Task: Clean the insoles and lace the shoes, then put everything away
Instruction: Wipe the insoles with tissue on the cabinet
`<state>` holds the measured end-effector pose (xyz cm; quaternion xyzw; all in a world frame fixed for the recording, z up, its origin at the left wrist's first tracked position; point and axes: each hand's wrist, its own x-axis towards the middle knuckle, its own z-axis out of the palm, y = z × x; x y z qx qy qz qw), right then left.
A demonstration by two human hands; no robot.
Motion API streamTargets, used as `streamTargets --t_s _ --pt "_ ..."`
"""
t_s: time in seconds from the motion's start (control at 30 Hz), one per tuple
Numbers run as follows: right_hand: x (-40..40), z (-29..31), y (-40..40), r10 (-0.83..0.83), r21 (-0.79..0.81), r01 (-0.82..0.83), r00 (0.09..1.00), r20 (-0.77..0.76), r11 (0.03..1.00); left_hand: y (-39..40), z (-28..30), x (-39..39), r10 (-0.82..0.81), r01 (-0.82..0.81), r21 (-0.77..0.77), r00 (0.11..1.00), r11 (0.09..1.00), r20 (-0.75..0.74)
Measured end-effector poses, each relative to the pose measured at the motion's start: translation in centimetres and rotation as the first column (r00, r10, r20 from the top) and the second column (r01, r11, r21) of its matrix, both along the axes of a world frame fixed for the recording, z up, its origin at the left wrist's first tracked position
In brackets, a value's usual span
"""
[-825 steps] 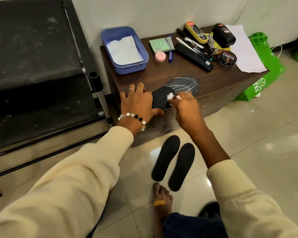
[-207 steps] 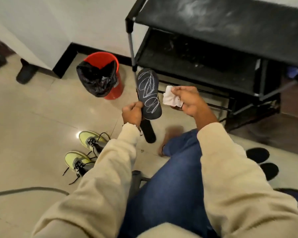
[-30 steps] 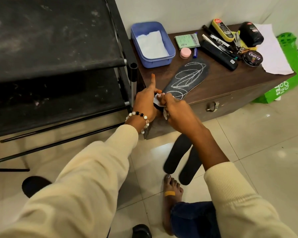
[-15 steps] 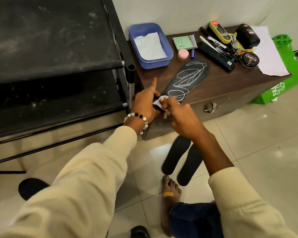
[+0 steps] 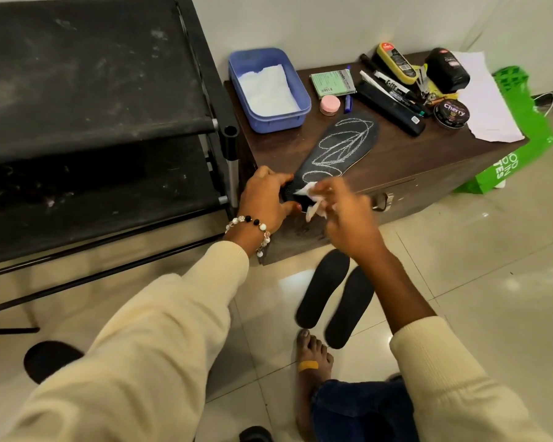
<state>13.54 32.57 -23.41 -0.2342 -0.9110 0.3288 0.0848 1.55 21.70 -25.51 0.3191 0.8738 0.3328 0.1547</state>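
Three insoles [image 5: 342,148], two hands [image 5: 304,202]

white wall [image 5: 316,23], glossy beige tiled floor [image 5: 492,266], black rack [image 5: 87,90], dark wooden cabinet [image 5: 428,164].

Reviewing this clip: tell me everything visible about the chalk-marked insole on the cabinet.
The chalk-marked insole is black and flat, apparently foam, and covered in looping white scribbles. It lies diagonally on the brown cabinet top, toe end towards the blue tub, heel end at the front edge. The left hand grips the heel, while the right hand, blurred, holds a white wipe against the heel area. Marks remain over most of its length.
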Motion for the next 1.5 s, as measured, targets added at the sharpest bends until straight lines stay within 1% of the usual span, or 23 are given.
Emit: streamTargets --t_s 0.03,0.07,0.13,0.2,0.27,0.33,0.4,0.47,0.5,0.57,0.6,0.67,0.7,0.77,0.83,0.9,0.93,1.03,1.1,1.2,1.27,1.4,1.5 --pt "-0.1 -0.2 -0.5 0.094 0.084 -0.104 0.989 0.113 0.991 0.0 0.0 0.0 0.005 -0.005 -0.005 1.0 1.0 -0.01" --pt "-0.1 -0.3 -0.7 0.149 0.13 -0.175 0.971 0.189 0.976 0.0 -0.1 0.0 0.007 -0.007 -0.013 1.0 1.0 -0.024" --pt "0.2 -0.4 -0.4 0.209 0.148 -0.245 0.952 0.222 0.958 0.1 0.0 0.1 -0.002 0.001 -0.033 0.999 0.999 -0.049" --pt "0.8 -0.2 0.7 0.18 0.143 -0.21 0.963 0.199 0.967 0.1 0.2 0.0 -0.02 0.018 -0.051 0.999 0.999 -0.041" --pt "1.0 -0.2 1.5 0.077 0.213 -0.116 0.98 0.183 0.97 0.0 0.5 -0.1 -0.031 0.029 -0.066 0.999 0.997 -0.03" --pt "0.6 -0.3 1.0 0.027 0.28 -0.088 0.977 0.214 0.956 0.0 0.6 -0.1 -0.029 0.027 -0.07 0.999 0.997 -0.026" --pt "0.1 -0.4 -0.2 0.084 0.274 -0.156 0.963 0.256 0.949 0.1 0.6 0.0 -0.025 0.023 -0.073 0.999 0.997 -0.028" --pt "0.1 -0.4 -0.7 0.176 0.234 -0.238 0.95 0.259 0.943 0.1 0.6 0.0 -0.025 0.022 -0.072 0.999 0.997 -0.037" --pt "0.2 -0.2 -0.5 0.199 0.203 -0.251 0.949 0.246 0.946 0.1 0.6 0.0 -0.028 0.025 -0.072 0.999 0.997 -0.04" --pt "0.5 0.2 0.4 0.182 0.135 -0.211 0.963 0.198 0.968 0.1 0.6 -0.1 -0.034 0.031 -0.078 0.999 0.996 -0.035" --pt "0.6 0.3 0.8 0.15 0.139 -0.177 0.971 0.185 0.974 0.1 0.7 -0.1 -0.037 0.035 -0.084 0.999 0.996 -0.031" --pt "0.5 0.3 0.7 0.088 0.237 -0.138 0.974 0.209 0.962 0.1 0.7 -0.1 -0.037 0.035 -0.089 0.999 0.995 -0.027" --pt "0.4 0.2 0.3 0.083 0.278 -0.146 0.97 0.228 0.949 0.1 0.7 -0.1 -0.034 0.032 -0.088 0.999 0.996 -0.025" --pt "0.2 -0.1 -0.4 0.145 0.269 -0.213 0.957 0.251 0.939 0.1 0.6 -0.1 -0.031 0.029 -0.079 0.999 0.996 -0.029" --pt "0.3 -0.2 -0.4 0.218 0.207 -0.273 0.942 0.255 0.939 0.1 0.4 -0.1 -0.032 0.03 -0.068 0.999 0.997 -0.038" --pt "0.4 0.0 0.2 0.195 0.155 -0.234 0.953 0.232 0.96 0.1 0.4 -0.2 -0.034 0.031 -0.08 0.999 0.996 -0.036" --pt "0.3 -0.1 0.4 0.154 0.163 -0.191 0.964 0.215 0.968 0.2 0.4 -0.2 -0.034 0.032 -0.085 0.999 0.996 -0.031" --pt "-0.7 -0.4 -0.3 0.076 0.26 -0.13 0.975 0.208 0.957 0.2 0.6 -0.2 -0.021 0.019 -0.081 0.999 0.997 -0.025" --pt "-1.2 -0.4 -1.2 0.118 0.249 -0.165 0.974 0.195 0.954 0.2 0.6 -0.2 -0.006 0.005 -0.06 1.0 0.998 -0.022" --pt "-1.1 0.2 -1.2 0.206 0.179 -0.242 0.958 0.199 0.954 0.2 0.5 -0.2 0.013 -0.013 -0.048 1.0 0.999 -0.003" --pt "-0.8 0.7 -0.3 0.19 0.157 -0.228 0.955 0.227 0.961 0.3 0.5 -0.2 0.02 -0.02 -0.036 1.0 0.999 0.014" --pt "-1.4 0.2 -0.3 0.076 0.278 -0.138 0.972 0.223 0.951 0.4 0.6 -0.2 0.034 -0.033 -0.045 0.999 0.998 0.024" --pt "-2.1 -0.3 -1.5 0.142 0.24 -0.181 0.975 0.17 0.954 0.4 0.5 -0.2 0.044 -0.043 -0.034 0.999 0.999 0.022"
